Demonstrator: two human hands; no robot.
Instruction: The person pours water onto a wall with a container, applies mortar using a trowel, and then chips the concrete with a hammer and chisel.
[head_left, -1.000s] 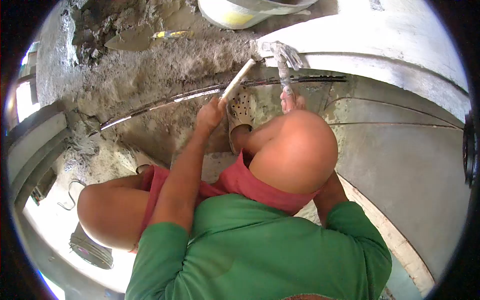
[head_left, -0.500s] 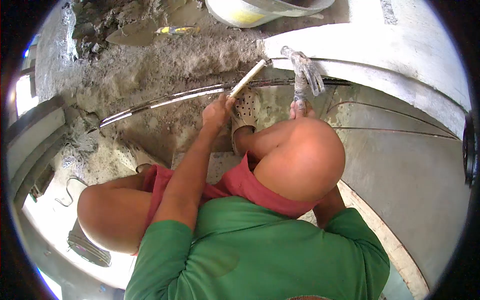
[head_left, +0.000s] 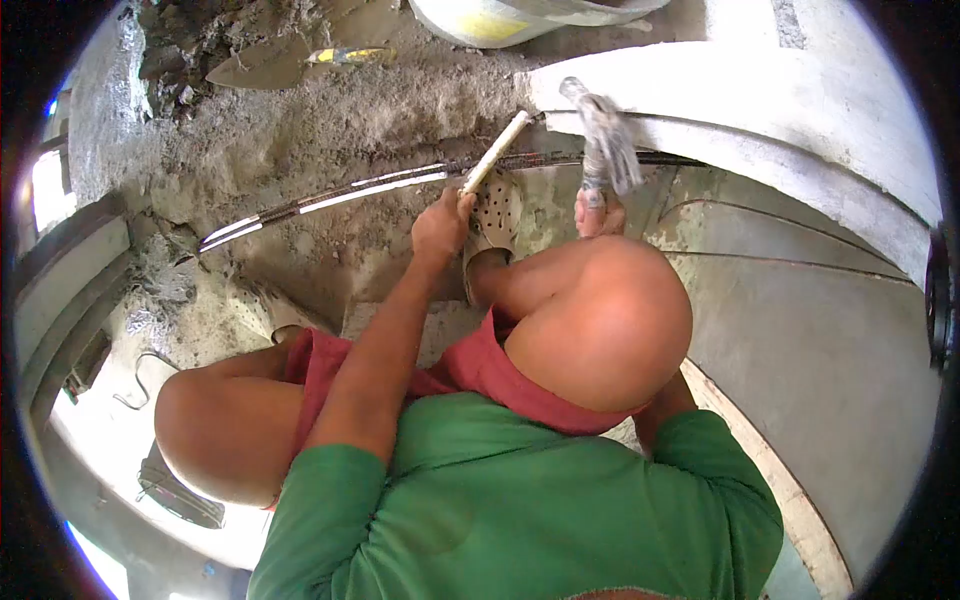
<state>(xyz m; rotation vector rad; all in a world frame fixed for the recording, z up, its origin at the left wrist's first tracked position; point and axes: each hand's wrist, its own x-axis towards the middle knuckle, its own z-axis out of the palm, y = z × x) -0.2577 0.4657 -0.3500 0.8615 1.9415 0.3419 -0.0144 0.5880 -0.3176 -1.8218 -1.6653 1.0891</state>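
My left hand [head_left: 440, 228] is closed around the lower end of a pale, slim rod [head_left: 497, 150]. The rod slants up and right, its far end close to the corner of the white ledge [head_left: 680, 90]; whether they touch I cannot tell. Just beyond my right knee, my right hand [head_left: 598, 214] grips a claw hammer [head_left: 605, 135] by its handle. The hammer's head is grey, crusted and blurred by motion, a short way right of the rod. Under the rod lies my perforated clog [head_left: 495, 212].
A trowel [head_left: 262, 66] with a yellow handle lies on rough, dirt-covered ground at the upper left. A pale bucket [head_left: 480, 25] stands at the top. Thin metal strips [head_left: 330, 205] run along the ground's edge. Smooth grey floor [head_left: 800, 350] spreads to the right.
The hammer has shifted slightly and its head is now more blurred. My right hand has risen a little above the knee. The rod and left hand have barely moved.
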